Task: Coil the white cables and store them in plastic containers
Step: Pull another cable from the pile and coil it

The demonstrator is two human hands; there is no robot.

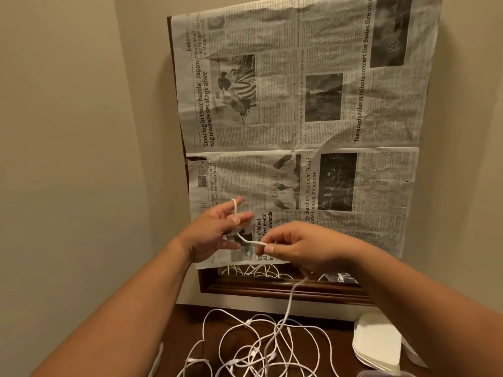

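The white cable [246, 241] is stretched in the air between 2 hands, in front of the lower part of a newspaper. Its upper end loops over a straight finger of the left hand [217, 232], whose other fingers are spread, and the thumb presses the cable against them, so that hand is grasping the cable. From there the cable runs down and across to the right hand [302, 248], which pinches it between thumb and forefinger with the other fingers curled. Below the right hand the cable hangs down and joins a loose tangle of cables [258, 346] lying on a dark wooden table [190, 322]. At the right edge of the table, apart from the tangle, sits a pale plastic stack [377, 344]; whether these are lids or containers cannot be told. The newspaper [299, 104] covers most of a dark wooden frame [272, 288] on the beige wall [68, 131]
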